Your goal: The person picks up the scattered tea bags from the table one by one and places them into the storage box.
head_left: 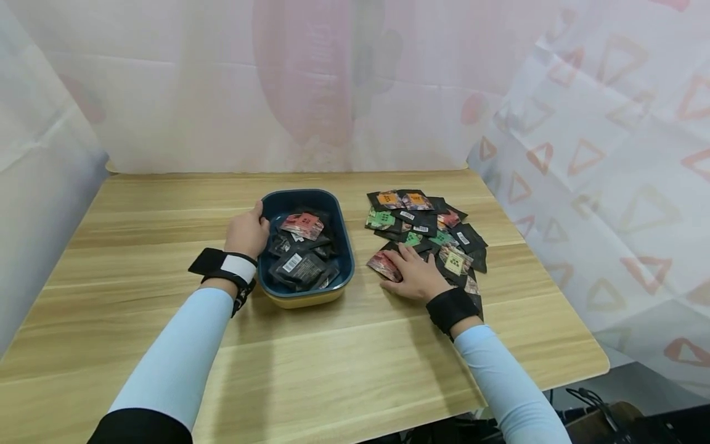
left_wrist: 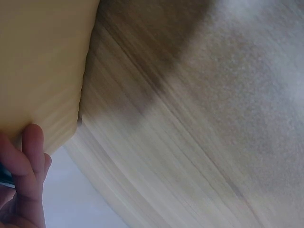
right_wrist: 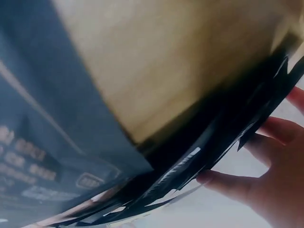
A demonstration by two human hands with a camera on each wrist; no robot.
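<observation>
A dark blue tray (head_left: 346,246) with a yellow base sits mid-table and holds several small dark packets (head_left: 299,266), one of them red (head_left: 302,225). My left hand (head_left: 247,233) grips the tray's left rim; the left wrist view shows fingers (left_wrist: 29,164) against the yellow side (left_wrist: 38,71). To the right lies a spread pile of packets (head_left: 424,228) in black, green, orange and red. My right hand (head_left: 415,275) rests on the pile's near edge, fingers spread over a red packet (head_left: 384,265). The right wrist view shows fingertips (right_wrist: 228,183) under dark packets (right_wrist: 190,166).
The wooden table (head_left: 166,203) runs to a back edge under pale curtains (head_left: 222,92). Its right edge (head_left: 582,327) drops off beside a patterned cloth (head_left: 610,154). Cables (head_left: 593,398) lie on the floor at lower right.
</observation>
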